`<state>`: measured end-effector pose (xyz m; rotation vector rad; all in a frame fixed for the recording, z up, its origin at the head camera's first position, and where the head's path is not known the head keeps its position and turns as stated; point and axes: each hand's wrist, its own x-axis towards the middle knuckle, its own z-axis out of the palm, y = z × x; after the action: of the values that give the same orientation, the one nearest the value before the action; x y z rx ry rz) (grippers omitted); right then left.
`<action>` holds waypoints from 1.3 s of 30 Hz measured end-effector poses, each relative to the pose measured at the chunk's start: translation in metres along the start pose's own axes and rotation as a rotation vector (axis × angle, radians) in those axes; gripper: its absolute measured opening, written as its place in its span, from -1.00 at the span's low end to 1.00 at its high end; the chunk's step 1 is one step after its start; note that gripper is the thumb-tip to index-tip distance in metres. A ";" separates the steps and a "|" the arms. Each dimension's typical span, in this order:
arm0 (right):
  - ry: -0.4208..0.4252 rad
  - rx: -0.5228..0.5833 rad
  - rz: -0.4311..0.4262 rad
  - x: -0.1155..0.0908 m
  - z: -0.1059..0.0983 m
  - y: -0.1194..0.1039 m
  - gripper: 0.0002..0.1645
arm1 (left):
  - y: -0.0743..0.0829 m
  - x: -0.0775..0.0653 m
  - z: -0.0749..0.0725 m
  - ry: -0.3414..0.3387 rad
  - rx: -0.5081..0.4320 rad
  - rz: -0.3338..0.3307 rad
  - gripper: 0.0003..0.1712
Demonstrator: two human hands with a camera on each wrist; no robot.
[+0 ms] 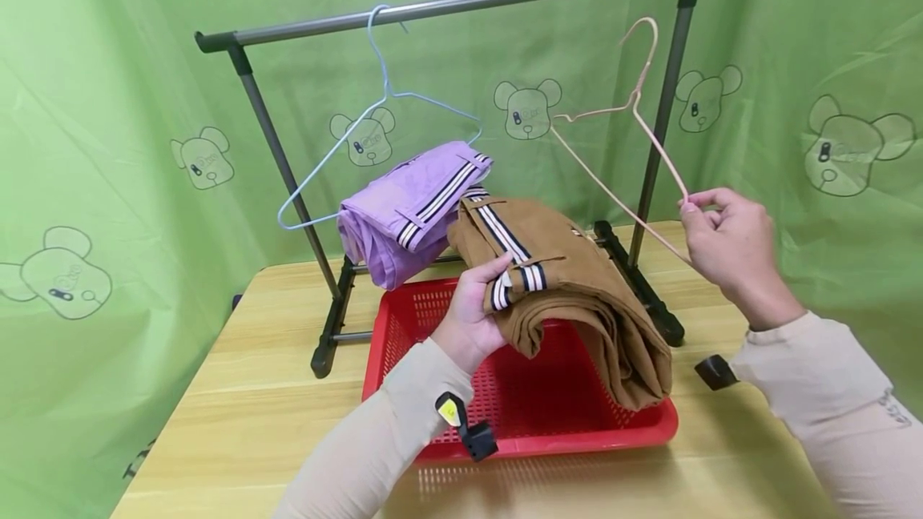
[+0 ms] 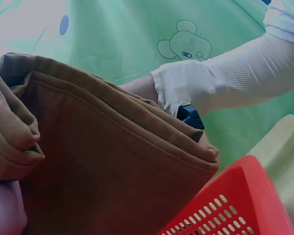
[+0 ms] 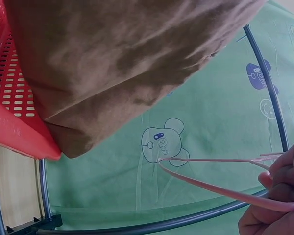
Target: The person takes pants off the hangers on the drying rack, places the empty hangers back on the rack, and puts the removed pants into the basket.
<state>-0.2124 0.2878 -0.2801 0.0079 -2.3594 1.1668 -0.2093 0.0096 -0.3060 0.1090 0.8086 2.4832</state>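
Folded brown trousers with a striped waistband are held by my left hand, thumb on top at the waistband. They sag over the red basket and fill much of the left wrist view. To the right, my right hand pinches a pink hanger near one lower corner, its hook pointing up. The same hanger and my right hand show in the right wrist view, apart from the trousers.
A grey clothes rack stands on the wooden table behind the basket. From its bar hangs a blue hanger with folded purple trousers over it. A green curtain with bear prints surrounds the table.
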 end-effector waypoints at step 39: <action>-0.016 0.006 -0.004 0.001 0.001 0.002 -0.60 | 0.004 -0.023 -0.040 0.114 0.054 -0.090 -0.85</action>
<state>-0.2143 0.2887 -0.2815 0.0238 -2.3688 1.1769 -0.2009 -0.0255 -0.3348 -0.0497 0.9076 2.4015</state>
